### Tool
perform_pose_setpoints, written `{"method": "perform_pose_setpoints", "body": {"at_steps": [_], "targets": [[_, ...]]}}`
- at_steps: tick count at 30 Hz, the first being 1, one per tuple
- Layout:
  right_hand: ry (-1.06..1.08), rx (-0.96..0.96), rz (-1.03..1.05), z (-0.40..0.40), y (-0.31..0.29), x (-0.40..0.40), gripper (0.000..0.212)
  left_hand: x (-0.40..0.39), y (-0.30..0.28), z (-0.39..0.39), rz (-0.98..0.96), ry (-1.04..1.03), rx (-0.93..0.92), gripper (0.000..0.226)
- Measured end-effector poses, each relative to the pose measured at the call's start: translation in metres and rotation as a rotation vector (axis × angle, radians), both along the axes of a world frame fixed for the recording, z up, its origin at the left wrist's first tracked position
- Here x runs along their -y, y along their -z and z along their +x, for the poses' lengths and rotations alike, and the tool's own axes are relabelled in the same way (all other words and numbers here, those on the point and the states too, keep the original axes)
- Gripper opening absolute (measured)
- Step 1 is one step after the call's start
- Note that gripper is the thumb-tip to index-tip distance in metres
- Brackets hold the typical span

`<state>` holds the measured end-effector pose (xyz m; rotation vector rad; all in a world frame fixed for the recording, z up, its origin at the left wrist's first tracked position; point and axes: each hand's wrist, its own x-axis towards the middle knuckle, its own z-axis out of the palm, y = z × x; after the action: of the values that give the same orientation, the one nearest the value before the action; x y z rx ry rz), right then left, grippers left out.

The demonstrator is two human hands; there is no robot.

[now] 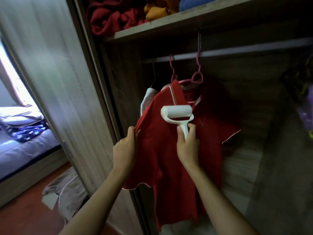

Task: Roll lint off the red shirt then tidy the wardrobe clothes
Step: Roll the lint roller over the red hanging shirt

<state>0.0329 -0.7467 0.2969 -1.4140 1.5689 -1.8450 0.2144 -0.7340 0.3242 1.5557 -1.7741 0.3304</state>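
Note:
A red shirt with thin white piping hangs on a pink hanger from the wardrobe rail. My left hand pinches the shirt's left edge and pulls the cloth taut. My right hand grips the handle of a white lint roller, whose roll lies against the shirt's upper chest, just below the collar. A white garment hangs behind the shirt on the left.
The shelf above the rail holds crumpled red clothes, a mustard piece and a blue one. A sliding wardrobe door stands to the left, a grey bag on the floor, a bed beyond.

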Motion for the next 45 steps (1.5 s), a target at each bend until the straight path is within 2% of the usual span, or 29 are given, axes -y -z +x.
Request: {"method": "perform_pose_setpoints", "body": {"at_steps": [3, 5, 8, 10, 13, 15, 17, 20, 23, 25, 28, 31, 35, 39, 40, 43, 45], "targets": [[-0.085, -0.075, 0.161, 0.005, 0.036, -0.002, 0.015, 0.001, 0.001, 0.003, -0.01, 0.019, 0.019, 0.013], [-0.122, -0.105, 0.192, 0.006, 0.049, -0.009, 0.011, 0.001, 0.001, 0.004, -0.027, 0.024, 0.057, 0.013], [-0.061, -0.063, 0.115, 0.004, 0.036, -0.013, 0.01, 0.0, -0.001, 0.008, -0.038, 0.026, 0.133, 0.012], [0.002, 0.008, 0.007, 0.004, 0.015, -0.009, 0.017, -0.004, -0.004, 0.009, -0.012, 0.031, 0.187, 0.021], [0.007, 0.047, -0.119, 0.009, -0.013, -0.003, 0.02, -0.005, -0.009, 0.015, -0.021, 0.002, 0.184, 0.015], [-0.006, 0.005, -0.144, 0.015, -0.012, -0.001, 0.019, -0.004, -0.007, 0.017, -0.03, -0.006, 0.177, 0.031], [-0.013, -0.042, -0.126, 0.024, 0.008, -0.002, 0.016, -0.005, -0.007, 0.02, -0.063, 0.011, 0.185, 0.035], [-0.092, -0.075, 0.016, 0.032, 0.056, -0.009, 0.008, -0.005, -0.006, 0.024, -0.092, 0.037, 0.166, 0.04], [-0.212, -0.063, 0.095, 0.032, 0.086, -0.018, 0.005, 0.002, -0.003, 0.032, -0.092, 0.032, 0.159, 0.068], [-0.172, -0.053, 0.045, 0.028, 0.077, -0.018, 0.004, 0.009, 0.0, 0.041, -0.062, 0.023, 0.181, 0.077], [-0.054, -0.017, -0.06, 0.022, 0.048, -0.006, 0.012, 0.017, 0.003, 0.053, -0.025, 0.072, 0.179, 0.073], [-0.023, 0.024, -0.107, 0.02, 0.04, 0.007, 0.017, 0.016, 0.003, 0.053, -0.002, 0.13, 0.109, 0.063], [-0.06, -0.049, 0.072, 0.023, 0.091, 0.007, 0.016, 0.015, 0.011, 0.043, 0.02, 0.09, 0.013, 0.047], [-0.122, -0.124, 0.306, 0.018, 0.149, -0.007, 0.008, 0.012, 0.02, 0.028, 0.069, -0.027, -0.016, 0.009], [-0.103, -0.114, 0.282, 0.016, 0.154, -0.006, 0.01, 0.012, 0.021, 0.026, 0.075, -0.042, -0.039, 0.009], [0.04, -0.053, 0.088, 0.01, 0.136, 0.008, 0.02, 0.018, 0.02, 0.029, 0.06, 0.013, -0.151, 0.043], [0.123, -0.021, -0.046, 0.006, 0.105, 0.023, 0.023, 0.029, 0.017, 0.036, 0.046, 0.064, -0.153, 0.043]]}}
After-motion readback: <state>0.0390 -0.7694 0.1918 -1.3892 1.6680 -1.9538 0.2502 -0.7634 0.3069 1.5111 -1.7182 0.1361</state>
